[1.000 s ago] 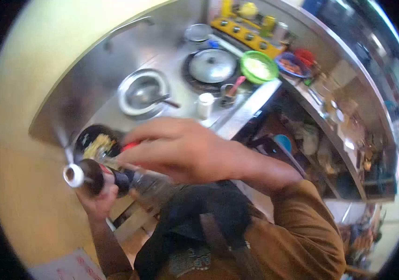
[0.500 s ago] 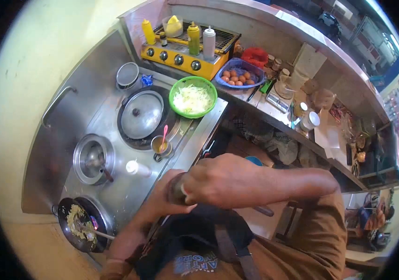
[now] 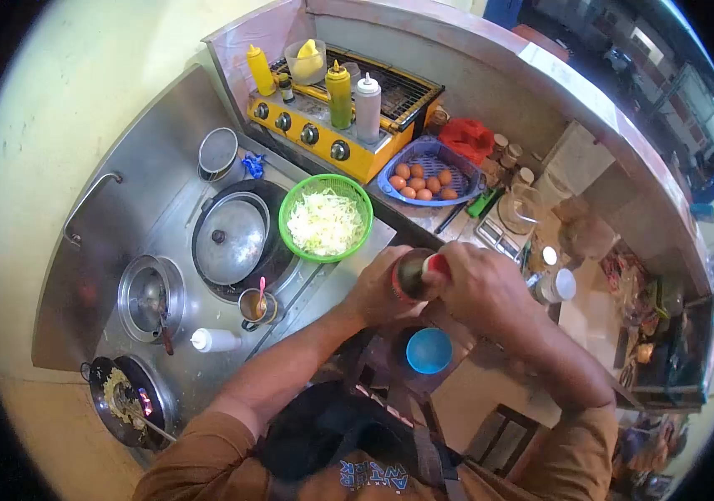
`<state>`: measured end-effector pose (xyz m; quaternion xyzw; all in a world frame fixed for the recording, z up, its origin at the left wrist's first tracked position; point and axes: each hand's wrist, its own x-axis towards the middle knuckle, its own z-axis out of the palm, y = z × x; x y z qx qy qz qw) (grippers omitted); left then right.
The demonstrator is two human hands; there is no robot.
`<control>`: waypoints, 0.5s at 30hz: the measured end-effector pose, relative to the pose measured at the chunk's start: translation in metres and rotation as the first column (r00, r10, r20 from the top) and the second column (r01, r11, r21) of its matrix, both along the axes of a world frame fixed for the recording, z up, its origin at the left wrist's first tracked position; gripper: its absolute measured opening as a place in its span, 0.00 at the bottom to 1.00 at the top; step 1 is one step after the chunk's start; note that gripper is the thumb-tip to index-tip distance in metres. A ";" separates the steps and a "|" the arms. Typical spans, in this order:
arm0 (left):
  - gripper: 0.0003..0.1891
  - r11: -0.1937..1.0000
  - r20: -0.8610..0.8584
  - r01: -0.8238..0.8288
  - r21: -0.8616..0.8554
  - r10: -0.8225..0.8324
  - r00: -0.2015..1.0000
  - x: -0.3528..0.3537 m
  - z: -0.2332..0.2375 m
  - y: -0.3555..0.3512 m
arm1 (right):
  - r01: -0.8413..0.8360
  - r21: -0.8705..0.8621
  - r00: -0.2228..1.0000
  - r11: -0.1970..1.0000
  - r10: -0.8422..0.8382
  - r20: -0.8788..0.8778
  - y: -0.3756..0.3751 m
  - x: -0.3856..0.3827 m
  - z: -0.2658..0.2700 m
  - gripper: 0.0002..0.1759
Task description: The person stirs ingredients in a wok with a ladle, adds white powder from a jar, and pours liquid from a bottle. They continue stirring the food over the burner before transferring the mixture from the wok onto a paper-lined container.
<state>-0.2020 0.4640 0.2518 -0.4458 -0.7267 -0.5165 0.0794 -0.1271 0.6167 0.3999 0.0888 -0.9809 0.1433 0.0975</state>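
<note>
In the head view my left hand [image 3: 378, 290] is wrapped around a dark bottle [image 3: 409, 277] with a red label. My right hand [image 3: 480, 288] is closed over the bottle's top, with a red cap [image 3: 436, 266] showing at its fingers. Whether the cap is still attached to the neck is hard to see. Just below both hands is a blue cup [image 3: 428, 351]. The green basket of shredded cabbage [image 3: 329, 221] stands beyond my left hand.
A wok [image 3: 129, 401] with food and a spatula sits over a flame at lower left. Around it stand a metal pot [image 3: 151, 299], a lidded pan [image 3: 230, 238] and a white squeeze bottle [image 3: 216, 340]. Eggs fill a blue-purple basket [image 3: 467, 177] beside a yellow grill [image 3: 323, 138].
Both hands have moved forward and to the right with the bottle, away from my body. The blue cup, mostly hidden before, now shows fully. The whole view has shifted slightly.
</note>
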 end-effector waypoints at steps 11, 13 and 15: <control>0.42 0.980 0.247 -0.019 0.196 -0.031 0.968 -0.116 0.043 0.107 | -0.094 -0.761 0.974 0.642 -0.101 -0.205 0.077 -0.103 -0.172 0.51; 0.40 0.980 0.162 -0.023 0.197 -0.009 0.987 -0.140 0.043 0.127 | -0.148 -0.740 0.926 0.656 -0.171 -0.337 0.096 -0.161 -0.186 0.50; 0.41 0.973 0.295 -0.120 0.199 0.057 0.954 -0.160 0.051 0.141 | -0.213 -0.735 0.869 0.644 -0.220 -0.444 0.101 -0.206 -0.163 0.48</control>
